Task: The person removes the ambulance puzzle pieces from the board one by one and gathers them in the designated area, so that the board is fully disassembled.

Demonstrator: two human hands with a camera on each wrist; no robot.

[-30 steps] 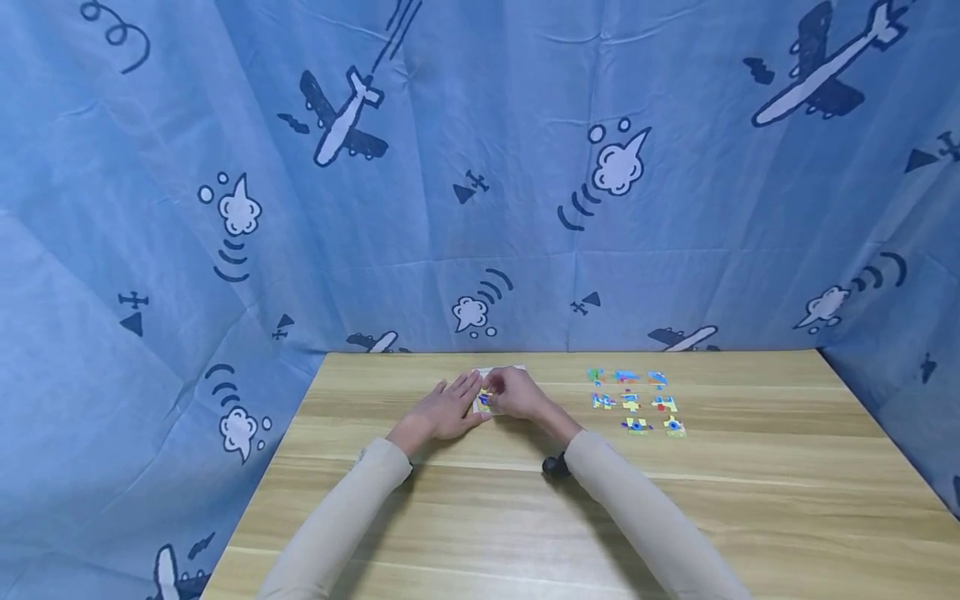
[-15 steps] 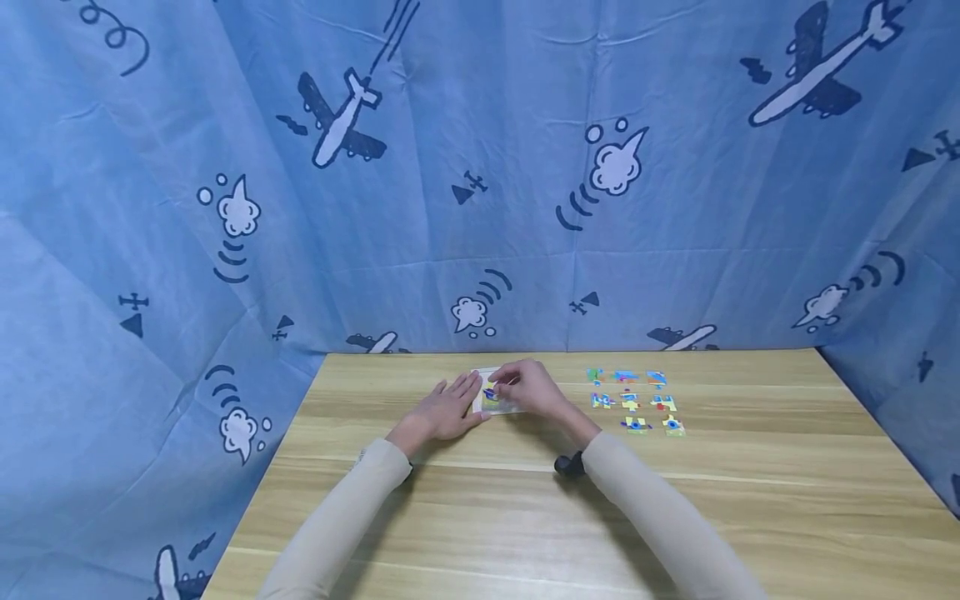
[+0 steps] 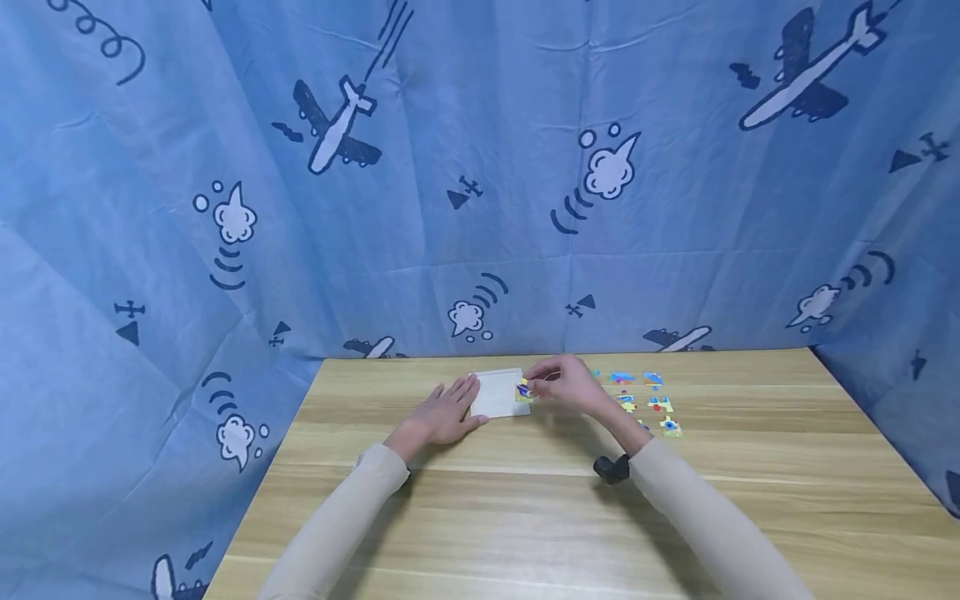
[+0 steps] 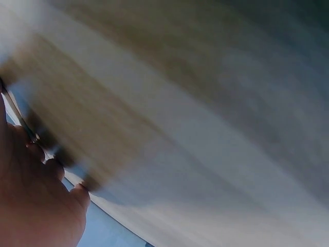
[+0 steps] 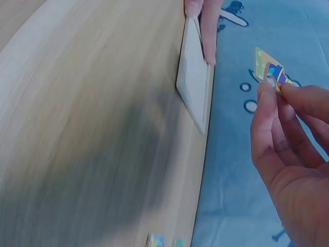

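Note:
A colourful jigsaw puzzle piece [image 5: 266,64] is pinched between the thumb and fingertips of my right hand [image 3: 566,385], raised off the white board. In the right wrist view that hand [image 5: 298,139] shows at the right edge, the piece sticking out from its fingertips. My left hand [image 3: 444,413] lies with fingers spread at the left edge of the flat white puzzle board [image 3: 497,394], touching it. The board's visible surface is plain white. In the left wrist view the left hand [image 4: 41,195] appears at the lower left, and little of the board shows.
Several loose puzzle pieces [image 3: 662,404] lie in rows on the wooden table [image 3: 465,517] to the right of the board, some hidden behind my right hand and wrist. A blue curtain [image 3: 420,208] with aeroplane prints hangs along the table's back edge.
My right hand has lifted the puzzle piece from the left part of the board and carried it to the right, baring the white surface. The left hand has stayed put.

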